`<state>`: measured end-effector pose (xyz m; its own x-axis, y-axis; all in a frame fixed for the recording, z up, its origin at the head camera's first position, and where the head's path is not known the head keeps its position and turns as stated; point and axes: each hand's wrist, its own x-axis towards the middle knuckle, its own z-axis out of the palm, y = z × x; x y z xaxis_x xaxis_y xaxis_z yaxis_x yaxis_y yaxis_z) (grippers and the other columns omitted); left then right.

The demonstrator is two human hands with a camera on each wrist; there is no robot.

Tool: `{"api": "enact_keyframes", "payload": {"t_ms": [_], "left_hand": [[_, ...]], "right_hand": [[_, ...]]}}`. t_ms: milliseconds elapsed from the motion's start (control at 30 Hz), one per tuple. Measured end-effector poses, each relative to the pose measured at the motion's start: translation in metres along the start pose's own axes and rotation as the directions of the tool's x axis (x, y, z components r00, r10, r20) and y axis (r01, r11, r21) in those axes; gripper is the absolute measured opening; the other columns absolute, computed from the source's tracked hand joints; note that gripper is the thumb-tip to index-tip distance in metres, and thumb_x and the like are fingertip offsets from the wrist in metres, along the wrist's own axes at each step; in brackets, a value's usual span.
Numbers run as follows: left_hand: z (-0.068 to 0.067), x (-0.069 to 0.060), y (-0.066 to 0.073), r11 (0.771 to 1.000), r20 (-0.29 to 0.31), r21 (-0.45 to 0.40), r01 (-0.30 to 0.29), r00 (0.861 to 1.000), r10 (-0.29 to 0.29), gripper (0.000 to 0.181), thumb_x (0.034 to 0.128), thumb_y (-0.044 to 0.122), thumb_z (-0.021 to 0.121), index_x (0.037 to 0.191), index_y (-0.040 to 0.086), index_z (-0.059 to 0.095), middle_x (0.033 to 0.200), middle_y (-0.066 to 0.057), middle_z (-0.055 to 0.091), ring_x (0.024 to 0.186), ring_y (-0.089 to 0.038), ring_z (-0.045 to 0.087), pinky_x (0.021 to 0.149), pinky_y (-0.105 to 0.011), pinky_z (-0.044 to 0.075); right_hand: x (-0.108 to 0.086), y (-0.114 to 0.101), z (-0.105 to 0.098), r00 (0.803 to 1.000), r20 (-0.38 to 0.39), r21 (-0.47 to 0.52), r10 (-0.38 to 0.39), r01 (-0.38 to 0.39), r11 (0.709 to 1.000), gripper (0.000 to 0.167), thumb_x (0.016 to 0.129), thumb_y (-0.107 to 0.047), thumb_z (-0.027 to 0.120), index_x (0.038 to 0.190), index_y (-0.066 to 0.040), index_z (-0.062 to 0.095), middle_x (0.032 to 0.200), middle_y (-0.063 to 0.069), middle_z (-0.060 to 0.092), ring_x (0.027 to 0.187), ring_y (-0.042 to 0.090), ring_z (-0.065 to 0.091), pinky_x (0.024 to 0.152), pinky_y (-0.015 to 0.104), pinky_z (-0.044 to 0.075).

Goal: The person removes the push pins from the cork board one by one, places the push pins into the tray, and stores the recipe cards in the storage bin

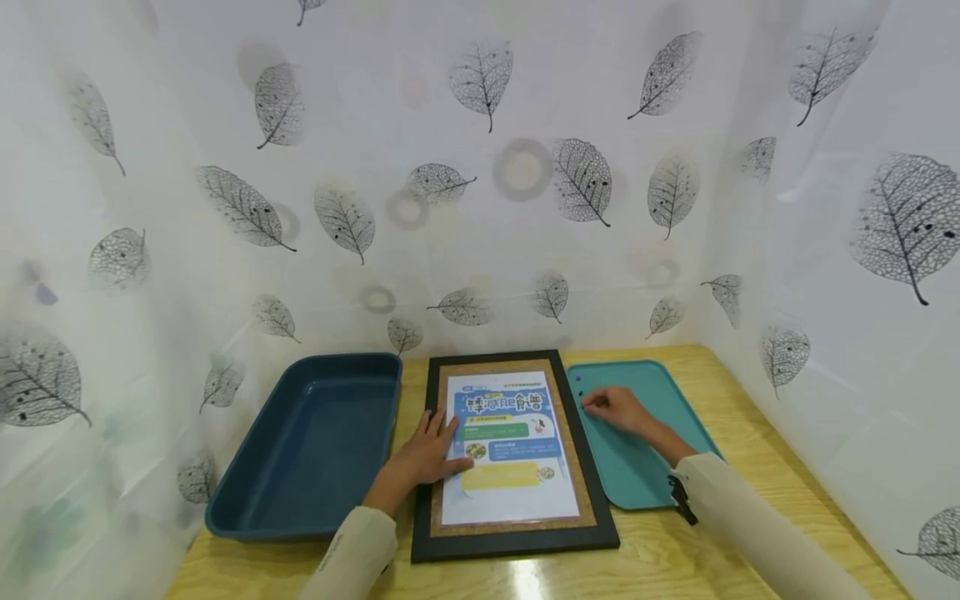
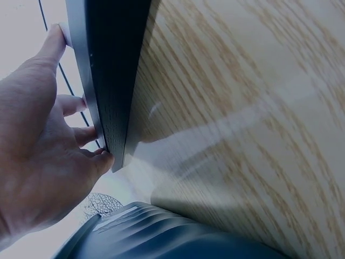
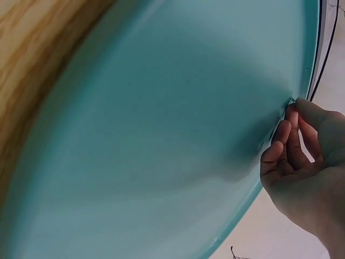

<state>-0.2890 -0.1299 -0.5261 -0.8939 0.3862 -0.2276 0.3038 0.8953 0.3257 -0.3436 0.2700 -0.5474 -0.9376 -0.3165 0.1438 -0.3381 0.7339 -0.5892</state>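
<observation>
A printed poster (image 1: 510, 492) with coloured blocks and large lettering lies on a black-framed cork board (image 1: 514, 533). My left hand (image 1: 429, 450) rests on the poster's left edge and the frame, fingers spread; the left wrist view shows this hand (image 2: 48, 135) beside the dark frame side (image 2: 110, 70). Over the far left part of a teal tray (image 1: 637, 467), my right hand (image 1: 618, 408) has thumb and forefinger together. In the right wrist view these fingertips (image 3: 304, 108) pinch a small shiny tack-like piece (image 3: 292, 100), mostly hidden. A small purple piece (image 1: 578, 379) lies near the tray's far left corner.
A deep dark-blue bin (image 1: 300, 450) stands left of the board on the wooden table (image 1: 652, 558). Leaf-patterned white sheeting (image 1: 480, 233) closes off the back and both sides. The tray's raised rim (image 1: 693, 408) lies right of the board.
</observation>
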Motion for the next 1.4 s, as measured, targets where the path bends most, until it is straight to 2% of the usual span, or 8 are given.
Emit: {"api": "enact_keyframes", "payload": {"t_ms": [300,600,767,933,1067,1200,1400], "left_hand": [[0.001,0.000,0.001,1.000,-0.010,-0.002,0.004,1.000,-0.004,0.092,0.0978,0.060,0.064,0.165,0.008,0.028,0.172,-0.021,0.012,0.157,-0.047,0.007,0.120,-0.062,0.026],[0.003,0.002,0.000,1.000,-0.013,0.004,-0.001,1.000,0.001,0.093,0.0973,0.061,0.063,0.165,0.008,0.028,0.172,-0.021,0.012,0.157,-0.047,0.008,0.120,-0.063,0.026],[0.002,0.002,0.001,1.000,-0.011,0.005,0.003,1.000,-0.003,0.093,0.0973,0.061,0.063,0.165,0.009,0.028,0.172,-0.021,0.012,0.157,-0.047,0.008,0.120,-0.062,0.026],[0.002,0.001,0.001,1.000,-0.006,0.002,0.009,1.000,-0.009,0.092,0.0975,0.061,0.063,0.165,0.009,0.028,0.172,-0.021,0.012,0.157,-0.047,0.007,0.120,-0.062,0.026],[0.002,0.002,0.001,1.000,-0.006,0.007,0.011,1.000,-0.011,0.093,0.0974,0.061,0.063,0.165,0.009,0.028,0.172,-0.020,0.012,0.157,-0.047,0.007,0.121,-0.061,0.026],[0.003,0.001,0.001,1.000,-0.012,-0.007,0.007,1.000,-0.007,0.093,0.0971,0.061,0.064,0.165,0.009,0.028,0.172,-0.020,0.012,0.157,-0.047,0.007,0.120,-0.062,0.026],[0.003,0.001,-0.001,1.000,-0.021,-0.027,0.000,1.000,0.000,0.092,0.0972,0.060,0.064,0.165,0.009,0.028,0.172,-0.020,0.011,0.157,-0.047,0.006,0.120,-0.063,0.025]], "right_hand": [[0.000,-0.004,-0.001,1.000,-0.014,-0.020,-0.001,0.001,1.000,0.015,0.098,-0.009,0.071,0.106,0.001,0.077,0.101,0.014,0.076,0.091,0.028,0.071,0.080,0.047,0.058],[0.004,-0.007,0.004,0.999,-0.012,-0.012,-0.047,0.047,0.999,0.018,0.097,-0.012,0.074,0.108,0.001,0.077,0.095,0.008,0.076,0.084,0.021,0.070,0.073,0.038,0.057],[0.007,-0.012,0.009,0.999,-0.005,-0.006,-0.051,0.051,0.999,0.025,0.094,-0.016,0.078,0.112,0.003,0.076,0.089,0.003,0.072,0.079,0.016,0.067,0.071,0.035,0.056],[0.011,-0.018,0.015,0.996,0.022,-0.042,-0.083,0.084,0.996,0.035,0.091,-0.021,0.082,0.117,0.002,0.075,0.089,0.003,0.069,0.076,0.012,0.062,0.068,0.033,0.052],[0.011,-0.027,0.017,0.992,0.053,-0.049,-0.115,0.117,0.992,0.046,0.087,-0.026,0.086,0.121,0.004,0.074,0.092,0.007,0.069,0.076,0.015,0.058,0.066,0.030,0.048],[0.008,-0.035,0.016,0.988,0.080,-0.041,-0.135,0.139,0.989,0.057,0.082,-0.029,0.090,0.125,0.004,0.072,0.098,0.013,0.065,0.082,0.021,0.055,0.070,0.033,0.046],[0.008,-0.037,0.019,0.982,0.122,-0.047,-0.140,0.147,0.988,0.058,0.082,-0.030,0.091,0.128,-0.001,0.072,0.100,0.012,0.058,0.087,0.023,0.052,0.074,0.038,0.046]]}}
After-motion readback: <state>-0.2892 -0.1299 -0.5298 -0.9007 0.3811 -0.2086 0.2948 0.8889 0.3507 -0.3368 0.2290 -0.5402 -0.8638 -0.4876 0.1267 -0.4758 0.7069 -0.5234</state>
